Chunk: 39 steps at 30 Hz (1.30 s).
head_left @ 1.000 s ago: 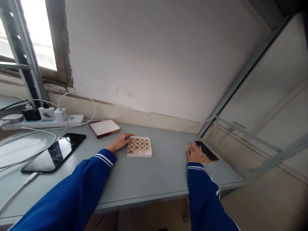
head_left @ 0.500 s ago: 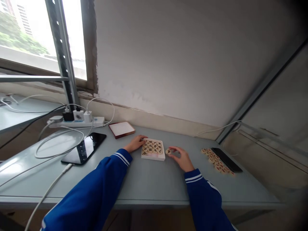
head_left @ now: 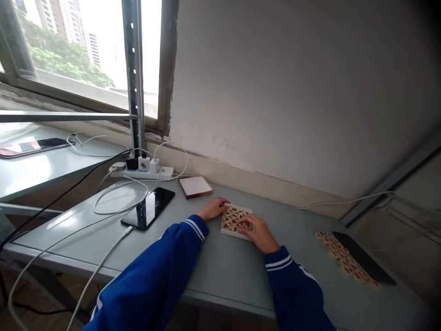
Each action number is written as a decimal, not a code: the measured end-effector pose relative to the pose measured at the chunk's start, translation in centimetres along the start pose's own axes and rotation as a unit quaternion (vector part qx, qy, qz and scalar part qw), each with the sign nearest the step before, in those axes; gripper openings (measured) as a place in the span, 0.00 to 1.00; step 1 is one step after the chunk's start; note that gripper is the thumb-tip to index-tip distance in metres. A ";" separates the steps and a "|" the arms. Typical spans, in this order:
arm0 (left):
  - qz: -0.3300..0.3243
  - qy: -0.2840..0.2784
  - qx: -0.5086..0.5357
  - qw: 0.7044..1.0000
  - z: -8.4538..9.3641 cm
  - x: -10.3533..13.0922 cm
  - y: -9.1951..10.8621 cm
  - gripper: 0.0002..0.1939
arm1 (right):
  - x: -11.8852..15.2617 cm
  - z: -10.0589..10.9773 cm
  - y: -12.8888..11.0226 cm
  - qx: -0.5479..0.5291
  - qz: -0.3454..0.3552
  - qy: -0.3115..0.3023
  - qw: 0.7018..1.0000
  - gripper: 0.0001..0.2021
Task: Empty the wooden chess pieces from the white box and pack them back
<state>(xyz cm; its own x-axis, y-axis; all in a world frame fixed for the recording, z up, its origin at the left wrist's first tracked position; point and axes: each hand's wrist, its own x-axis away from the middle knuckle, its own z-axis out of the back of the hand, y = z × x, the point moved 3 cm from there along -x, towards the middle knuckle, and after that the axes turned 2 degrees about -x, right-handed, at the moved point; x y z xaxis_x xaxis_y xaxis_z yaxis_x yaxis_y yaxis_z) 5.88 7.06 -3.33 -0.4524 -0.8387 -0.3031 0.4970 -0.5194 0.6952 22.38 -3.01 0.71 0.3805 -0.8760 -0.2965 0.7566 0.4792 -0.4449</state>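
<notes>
A person's left hand [head_left: 214, 210] is bracing the far-left edge of a small tray [head_left: 228, 229] of wooden tiles mid-table, while the right hand [head_left: 258, 232], fingers curled over it, is risking nudging seated tiles askew.

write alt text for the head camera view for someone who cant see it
A person in blue sleeves works at a small white tray of wooden game pieces on a grey table: the left hand steadies its far-left edge while the right hand rests on the pieces. More loose pieces lie to the right beside a dark phone.
</notes>
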 end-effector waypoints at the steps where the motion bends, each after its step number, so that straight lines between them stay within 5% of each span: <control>1: -0.001 0.000 -0.001 1.000 0.0 0.0 0.0 0.17 | 0.1 0.0 0.1 0.031 -0.007 0.006 0.999 0.09; 9: 0.002 -0.001 -0.015 1.000 0.2 0.1 0.4 0.18 | 0.6 -0.7 -0.4 0.116 0.007 -0.002 0.993 0.15; 13: 0.006 -0.014 -0.016 1.000 0.4 0.3 0.7 0.19 | 0.9 0.7 0.7 0.148 -0.012 0.035 0.988 0.14; 16: 0.005 -0.017 -0.017 1.000 0.5 0.3 0.8 0.20 | 2.1 3.4 4.2 0.215 -0.082 0.119 0.966 0.13; 20: -0.002 -0.020 -0.012 1.000 0.6 0.1 0.9 0.20 | 6.6 7.7 11.8 0.330 -0.253 0.244 0.876 0.13; 23: 0.000 -0.020 -0.012 1.000 0.5 0.0 0.8 0.20 | 10.5 9.6 16.7 0.377 -0.340 0.260 0.821 0.14; 27: -0.005 -0.020 -0.010 1.000 0.5 0.0 0.7 0.20 | 13.2 10.1 19.8 0.355 -0.382 0.243 0.818 0.14; 36: -0.004 -0.014 0.005 1.000 0.5 0.1 0.7 0.19 | 13.0 8.8 16.4 0.414 -0.310 0.178 0.837 0.09; 39: 0.000 -0.014 -0.001 1.000 0.5 0.1 0.7 0.20 | 12.3 7.2 13.2 0.321 -0.237 0.162 0.903 0.09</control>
<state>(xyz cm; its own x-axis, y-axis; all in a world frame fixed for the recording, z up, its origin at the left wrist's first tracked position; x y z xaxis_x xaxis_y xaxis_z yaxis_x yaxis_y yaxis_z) 5.82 6.67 -2.59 -0.4734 -0.8334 -0.2853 0.4982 -0.5204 0.6935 40.90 -7.85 -2.79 -0.1627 -0.8626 -0.4791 0.9855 -0.1658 -0.0360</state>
